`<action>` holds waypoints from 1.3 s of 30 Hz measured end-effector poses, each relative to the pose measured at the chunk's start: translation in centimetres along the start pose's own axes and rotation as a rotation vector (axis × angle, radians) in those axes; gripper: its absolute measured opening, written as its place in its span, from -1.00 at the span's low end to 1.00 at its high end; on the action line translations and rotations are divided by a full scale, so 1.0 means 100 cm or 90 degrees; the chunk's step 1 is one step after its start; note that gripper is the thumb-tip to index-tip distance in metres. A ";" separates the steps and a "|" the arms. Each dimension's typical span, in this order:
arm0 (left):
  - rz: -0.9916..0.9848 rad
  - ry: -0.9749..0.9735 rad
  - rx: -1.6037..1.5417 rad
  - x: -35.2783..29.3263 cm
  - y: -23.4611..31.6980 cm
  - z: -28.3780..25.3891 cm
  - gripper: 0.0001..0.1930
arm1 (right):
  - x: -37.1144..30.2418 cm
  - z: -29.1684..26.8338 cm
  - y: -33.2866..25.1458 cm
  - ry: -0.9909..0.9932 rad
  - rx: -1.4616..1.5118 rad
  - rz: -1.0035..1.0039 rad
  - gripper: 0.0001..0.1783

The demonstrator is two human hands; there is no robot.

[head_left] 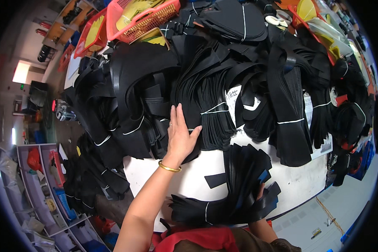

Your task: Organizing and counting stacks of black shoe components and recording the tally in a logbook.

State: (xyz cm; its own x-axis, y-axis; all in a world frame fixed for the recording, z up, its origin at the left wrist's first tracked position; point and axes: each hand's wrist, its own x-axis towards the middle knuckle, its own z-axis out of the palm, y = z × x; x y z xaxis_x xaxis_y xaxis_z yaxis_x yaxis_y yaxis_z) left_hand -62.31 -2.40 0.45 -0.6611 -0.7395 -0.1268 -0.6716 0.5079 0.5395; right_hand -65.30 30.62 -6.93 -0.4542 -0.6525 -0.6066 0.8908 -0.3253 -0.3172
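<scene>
Left hand (181, 132), fingers spread flat and a thin gold bangle (169, 167) on the wrist, presses down on a tied stack of black cut pieces (206, 105) near the middle of the white counter (298, 180). That stack is a fan of thin, matte, curved sheets, bound once across by a white elastic band (214, 110). Right hand (260, 191) is mostly hidden under a second bundle of black pieces (239, 185) at the near edge of the counter; only a bit of finger shows against the sheets, so I cannot tell whether it grips or merely props them. This near bundle splays upward in long flat strips and carries its own white band low on the left.

Just beside it one loose black strip (215, 180) lies flat on the bare counter. Around the pressed stack the counter is heaped with more black bundles, limp and leathery, many looped with white bands; too many overlap to count. A white paper label (232, 97), upright and rectangular, sits just right of the pressed stack, and another white paper slip (308, 107) lies farther right among the strips.

At the far edge stand two orange-red plastic mesh baskets (149, 17) holding yellow sheets. On the left, grey shelving (38, 189) holds small mixed items.
</scene>
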 end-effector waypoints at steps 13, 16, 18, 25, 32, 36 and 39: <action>0.103 0.001 0.073 -0.003 0.061 0.044 -0.16 | 0.002 -0.002 -0.008 0.041 -0.260 0.035 0.02; 0.116 -0.003 0.078 -0.003 0.056 0.046 -0.16 | 0.006 -0.020 -0.002 0.049 -0.203 0.042 0.03; 0.128 0.000 0.067 -0.004 0.054 0.047 -0.17 | 0.009 -0.031 0.004 0.055 -0.138 0.045 0.04; 0.132 0.024 0.059 -0.005 0.049 0.048 -0.15 | 0.012 -0.017 -0.005 -0.131 -0.055 0.017 -0.21; 0.099 -0.029 -0.018 0.000 0.039 0.038 -0.17 | 0.005 -0.022 -0.001 -0.055 -0.150 -0.016 -0.19; 0.019 0.076 -0.207 0.006 0.015 0.022 -0.15 | 0.006 -0.040 0.010 0.098 -0.086 0.028 -0.11; -0.117 0.026 -0.661 0.001 0.002 0.008 -0.15 | 0.005 -0.045 0.006 0.100 -0.091 0.024 -0.08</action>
State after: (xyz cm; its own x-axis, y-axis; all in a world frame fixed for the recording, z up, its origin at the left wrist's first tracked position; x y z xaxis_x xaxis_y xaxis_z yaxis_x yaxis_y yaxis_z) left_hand -62.75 -2.02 -0.17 -0.5536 -0.7910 -0.2605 -0.1312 -0.2260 0.9653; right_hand -65.03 33.18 -10.69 -0.4262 -0.5438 -0.7229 0.9021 -0.1952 -0.3849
